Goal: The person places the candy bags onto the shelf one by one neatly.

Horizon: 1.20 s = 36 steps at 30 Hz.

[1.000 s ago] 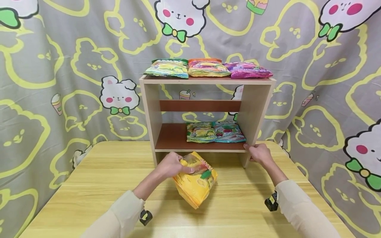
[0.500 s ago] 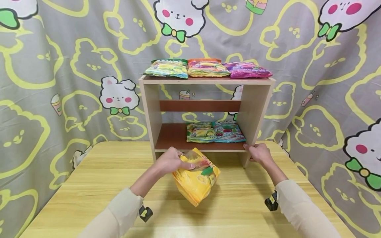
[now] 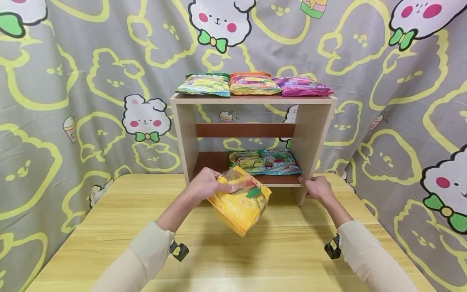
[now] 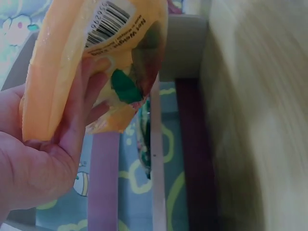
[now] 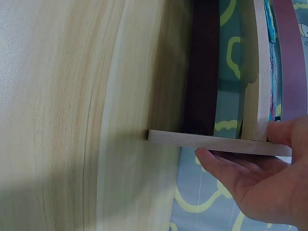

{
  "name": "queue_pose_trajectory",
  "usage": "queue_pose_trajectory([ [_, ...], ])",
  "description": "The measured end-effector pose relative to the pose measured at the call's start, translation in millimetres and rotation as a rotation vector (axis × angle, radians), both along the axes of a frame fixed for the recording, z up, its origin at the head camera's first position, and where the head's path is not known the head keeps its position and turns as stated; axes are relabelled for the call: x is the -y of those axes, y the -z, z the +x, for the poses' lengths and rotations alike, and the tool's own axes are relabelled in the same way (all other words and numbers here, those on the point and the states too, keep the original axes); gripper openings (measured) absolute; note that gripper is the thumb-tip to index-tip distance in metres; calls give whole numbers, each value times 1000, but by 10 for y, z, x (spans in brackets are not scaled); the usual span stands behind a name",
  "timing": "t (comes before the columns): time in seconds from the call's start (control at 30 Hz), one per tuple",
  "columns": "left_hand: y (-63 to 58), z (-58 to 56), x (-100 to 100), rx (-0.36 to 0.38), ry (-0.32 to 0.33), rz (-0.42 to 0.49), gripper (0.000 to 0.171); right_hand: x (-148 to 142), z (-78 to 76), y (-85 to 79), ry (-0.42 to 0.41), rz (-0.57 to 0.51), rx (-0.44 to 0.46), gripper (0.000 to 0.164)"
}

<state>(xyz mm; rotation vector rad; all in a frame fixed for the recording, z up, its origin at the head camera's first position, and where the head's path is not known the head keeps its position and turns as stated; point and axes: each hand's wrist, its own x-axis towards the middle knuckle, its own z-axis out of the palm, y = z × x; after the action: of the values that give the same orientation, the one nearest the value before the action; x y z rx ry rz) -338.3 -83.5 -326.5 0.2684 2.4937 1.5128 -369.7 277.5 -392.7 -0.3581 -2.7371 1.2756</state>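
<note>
My left hand (image 3: 208, 185) grips a yellow snack bag (image 3: 237, 209) by its upper left side, thumb across the front. The bag hangs tilted above the table, in front of the lower shelf. In the left wrist view a barcode and a green leaf print show on the bag (image 4: 130, 53). At the right side panel of the small wooden shelf unit (image 3: 315, 138), my right hand (image 3: 318, 188) holds the panel's front edge near the lower board. The right wrist view shows the thumb inside and the fingers of this hand (image 5: 260, 178) outside the panel.
On the lower board (image 3: 209, 160) lie a green-yellow bag (image 3: 242, 159) and a teal bag (image 3: 279, 162), side by side at the right. Green (image 3: 206, 84), orange (image 3: 254, 84) and purple (image 3: 304, 86) bags line the top. A patterned curtain (image 3: 91, 81) hangs behind the wooden table (image 3: 138, 202).
My left hand has lifted the yellow bag upward, from below the lower board to where it overlaps that board's front edge. The right hand has stayed on the side panel.
</note>
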Motion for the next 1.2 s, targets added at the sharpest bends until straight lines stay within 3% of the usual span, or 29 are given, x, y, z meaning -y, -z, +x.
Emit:
queue_pose_trajectory([
  [0.3,-147,-143,11,-19,-134,195,25,-16,1,16,-8,3,-3,54],
  [0.6,-240,-334,22,-149,-385,170,33,-12,6,2,-13,-8,-6,57],
  [0.87,-279,-544,-20,-247,-535,154,37,-17,-10,7,-13,35,-8,53],
  [1.2,-308,-728,-139,-179,-644,151,49,-29,1,-4,-24,7,10,57],
])
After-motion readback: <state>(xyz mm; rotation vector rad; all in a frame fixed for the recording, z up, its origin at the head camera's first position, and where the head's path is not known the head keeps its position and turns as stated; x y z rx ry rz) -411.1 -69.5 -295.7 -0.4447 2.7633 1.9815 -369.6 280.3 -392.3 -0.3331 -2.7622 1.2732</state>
